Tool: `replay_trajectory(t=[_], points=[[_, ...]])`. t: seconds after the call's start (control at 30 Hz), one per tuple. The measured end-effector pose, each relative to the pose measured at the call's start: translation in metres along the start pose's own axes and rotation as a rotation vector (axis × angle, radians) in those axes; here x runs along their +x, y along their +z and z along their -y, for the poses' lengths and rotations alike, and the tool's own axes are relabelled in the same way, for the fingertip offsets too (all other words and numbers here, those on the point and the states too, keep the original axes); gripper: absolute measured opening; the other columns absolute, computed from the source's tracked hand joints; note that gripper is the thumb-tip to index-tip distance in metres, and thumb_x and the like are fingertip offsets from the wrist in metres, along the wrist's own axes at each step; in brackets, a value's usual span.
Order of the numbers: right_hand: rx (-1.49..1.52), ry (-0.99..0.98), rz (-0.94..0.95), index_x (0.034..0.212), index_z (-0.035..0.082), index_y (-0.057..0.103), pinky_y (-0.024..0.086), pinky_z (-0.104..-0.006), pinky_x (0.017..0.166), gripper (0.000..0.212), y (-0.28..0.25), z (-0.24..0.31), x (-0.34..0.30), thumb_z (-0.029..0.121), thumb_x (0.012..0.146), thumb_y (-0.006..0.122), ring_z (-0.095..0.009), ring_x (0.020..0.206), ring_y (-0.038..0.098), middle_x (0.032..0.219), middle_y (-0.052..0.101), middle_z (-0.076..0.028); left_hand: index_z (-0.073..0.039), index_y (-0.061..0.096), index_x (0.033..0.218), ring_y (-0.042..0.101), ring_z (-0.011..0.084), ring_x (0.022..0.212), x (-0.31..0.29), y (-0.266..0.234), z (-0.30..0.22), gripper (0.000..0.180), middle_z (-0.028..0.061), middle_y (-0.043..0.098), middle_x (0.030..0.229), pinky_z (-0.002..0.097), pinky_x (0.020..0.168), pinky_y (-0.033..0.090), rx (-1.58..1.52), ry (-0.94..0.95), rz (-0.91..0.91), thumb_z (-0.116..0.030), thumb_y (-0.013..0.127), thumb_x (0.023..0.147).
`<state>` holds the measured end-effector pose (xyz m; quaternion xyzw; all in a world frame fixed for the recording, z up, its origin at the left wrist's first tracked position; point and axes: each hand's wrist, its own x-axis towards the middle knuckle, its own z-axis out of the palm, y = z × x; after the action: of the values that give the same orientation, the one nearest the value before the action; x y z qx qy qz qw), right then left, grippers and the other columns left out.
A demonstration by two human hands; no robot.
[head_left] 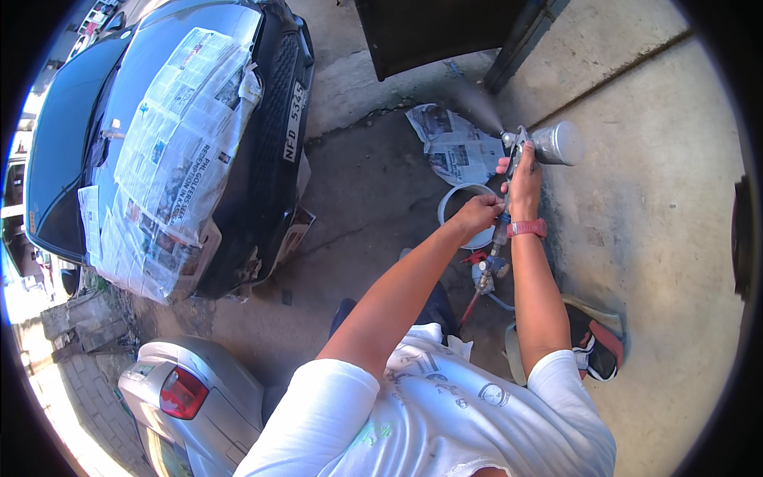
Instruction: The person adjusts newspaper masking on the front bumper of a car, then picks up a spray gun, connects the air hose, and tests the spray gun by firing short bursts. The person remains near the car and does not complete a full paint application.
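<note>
My right hand (524, 179) grips a metal spray gun (515, 143) with a silver cup (559, 143) on top, held out in front of me. A faint mist leaves its nozzle toward the upper left. My left hand (479, 213) is closed on the lower end of the gun's handle, where the air hose fitting (486, 270) joins. A red band sits on my right wrist. Below the hands stands a white bucket (449, 203) on the concrete.
A dark car (270, 135) with its bonnet masked in newspaper (179, 151) stands at left. A silver car's rear (187, 389) is at lower left. Newspaper sheets (453, 143) lie on the ground, a dark panel (429, 32) stands beyond, and a car part (596, 318) lies at right.
</note>
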<state>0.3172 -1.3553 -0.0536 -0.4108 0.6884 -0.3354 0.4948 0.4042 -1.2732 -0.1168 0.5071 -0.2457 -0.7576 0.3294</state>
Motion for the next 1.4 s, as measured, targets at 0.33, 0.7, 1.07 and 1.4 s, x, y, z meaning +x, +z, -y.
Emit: replay_trajectory(t=[0.33, 0.7, 1.07, 1.4], points=[[0.174, -0.198, -0.007, 0.129, -0.001, 0.061, 0.045, -0.0263, 0.05, 0.075, -0.02, 0.004, -0.025, 0.067, 0.106, 0.038, -0.017, 0.084, 0.068, 0.111, 0.074, -0.016, -0.011, 0.061, 0.137, 0.063, 0.0146, 0.107, -0.028, -0.01, -0.001, 0.038, 0.0006, 0.067, 0.121, 0.0327, 0.089, 0.047, -0.016, 0.035, 0.12, -0.033, 0.057, 0.107], [0.038, -0.001, -0.001, 0.129, -0.002, 0.061, 0.045, -0.0269, 0.046, 0.076, -0.015, -0.021, -0.011, 0.067, 0.105, 0.042, -0.018, 0.078, 0.071, 0.104, 0.075, -0.015, -0.012, 0.048, 0.153, 0.061, 0.0195, 0.12, -0.066, -0.036, 0.04, 0.053, 0.0036, 0.061, 0.138, 0.0389, 0.101, 0.046, 0.086, -0.07, 0.056, -0.04, 0.052, 0.108], [0.002, -0.01, -0.047, 0.116, -0.005, 0.064, 0.044, -0.0277, 0.044, 0.073, 0.004, -0.019, -0.038, 0.064, 0.106, 0.042, -0.017, 0.067, 0.065, 0.092, 0.073, -0.013, -0.008, 0.057, 0.146, 0.065, 0.0205, 0.114, -0.059, -0.014, 0.031, 0.044, 0.0089, 0.066, 0.134, 0.0384, 0.105, 0.047, 0.105, 0.099, 0.074, -0.031, 0.051, 0.109], [0.06, -0.078, -0.029, 0.116, -0.002, 0.064, 0.044, -0.0286, 0.044, 0.066, 0.007, -0.031, -0.064, 0.06, 0.108, 0.043, -0.017, 0.07, 0.065, 0.092, 0.071, -0.011, -0.006, 0.074, 0.122, 0.069, 0.0193, 0.098, -0.061, 0.002, 0.045, 0.031, 0.011, 0.075, 0.11, 0.0372, 0.091, 0.053, 0.173, 0.16, -0.094, -0.025, 0.062, 0.101]])
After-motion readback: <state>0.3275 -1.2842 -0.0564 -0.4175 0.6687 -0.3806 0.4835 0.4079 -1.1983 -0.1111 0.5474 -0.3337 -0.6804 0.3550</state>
